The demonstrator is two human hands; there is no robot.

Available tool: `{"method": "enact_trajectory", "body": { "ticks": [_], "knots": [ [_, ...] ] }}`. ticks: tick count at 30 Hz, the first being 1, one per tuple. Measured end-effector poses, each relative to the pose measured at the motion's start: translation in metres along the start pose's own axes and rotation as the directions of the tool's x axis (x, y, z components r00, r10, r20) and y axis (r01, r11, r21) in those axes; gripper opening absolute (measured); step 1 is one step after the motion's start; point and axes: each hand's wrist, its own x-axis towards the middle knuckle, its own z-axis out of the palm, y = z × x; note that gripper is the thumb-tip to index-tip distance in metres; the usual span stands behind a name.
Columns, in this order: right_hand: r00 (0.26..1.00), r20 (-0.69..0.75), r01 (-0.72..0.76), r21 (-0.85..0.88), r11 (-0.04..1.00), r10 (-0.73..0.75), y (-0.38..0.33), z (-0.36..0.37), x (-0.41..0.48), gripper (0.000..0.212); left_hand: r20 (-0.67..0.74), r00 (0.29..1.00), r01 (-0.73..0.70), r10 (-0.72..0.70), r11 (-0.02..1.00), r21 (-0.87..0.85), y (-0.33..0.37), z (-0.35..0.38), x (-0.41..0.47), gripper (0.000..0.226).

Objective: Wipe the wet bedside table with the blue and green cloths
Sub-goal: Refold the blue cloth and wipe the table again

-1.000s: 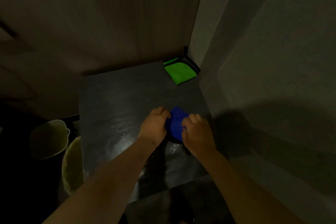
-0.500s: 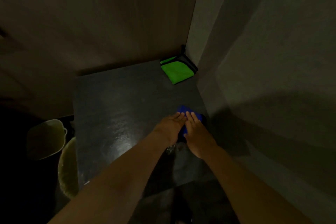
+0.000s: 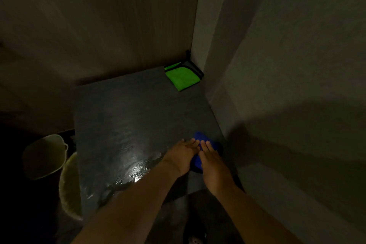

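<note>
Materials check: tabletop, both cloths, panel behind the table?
Bedside table top: dark, slightly textured slab, stone or laminate, can't tell; wet patches glare near the front. Green cloth: plush, likely microfibre, matte nap with dark stitched edging. Blue cloth: probably the same, mostly covered. Back panel: faint vertical grain, wood or veneer, matte.
</note>
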Motion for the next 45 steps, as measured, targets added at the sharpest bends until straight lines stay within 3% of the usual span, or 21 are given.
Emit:
{"method": "enact_trajectory", "body": {
  "ticks": [8,15,26,37,41,45],
  "knots": [
    [0.999,0.018,-0.039,-0.027,0.999,0.039,-0.008,0.009,-0.033,0.063,-0.006,0.999,-0.032,0.033,0.998,0.050,0.014,0.010,-0.020,0.057],
    [0.993,0.041,-0.106,-0.096,0.990,0.111,-0.014,0.028,-0.057,0.064,0.074,0.994,-0.092,0.086,0.993,0.076,0.027,0.014,-0.024,0.057],
    [0.989,0.085,-0.118,-0.039,0.992,0.121,0.027,-0.001,-0.041,0.060,0.089,0.991,-0.108,0.097,0.985,0.133,0.048,0.008,0.021,0.059],
    [0.988,0.039,-0.147,-0.056,0.988,0.149,0.039,-0.002,-0.037,0.061,0.097,0.991,-0.109,0.098,0.987,0.121,0.052,0.011,0.034,0.060],
    [0.978,-0.077,-0.197,-0.041,0.979,0.194,0.033,0.015,-0.044,0.075,0.074,0.993,-0.104,0.096,0.987,0.120,0.058,0.016,0.023,0.062],
    [0.983,-0.101,-0.155,0.004,0.988,0.155,0.024,0.026,-0.063,0.068,0.071,0.993,-0.100,0.089,0.981,0.165,0.062,0.028,0.009,0.060]
  ]
}}
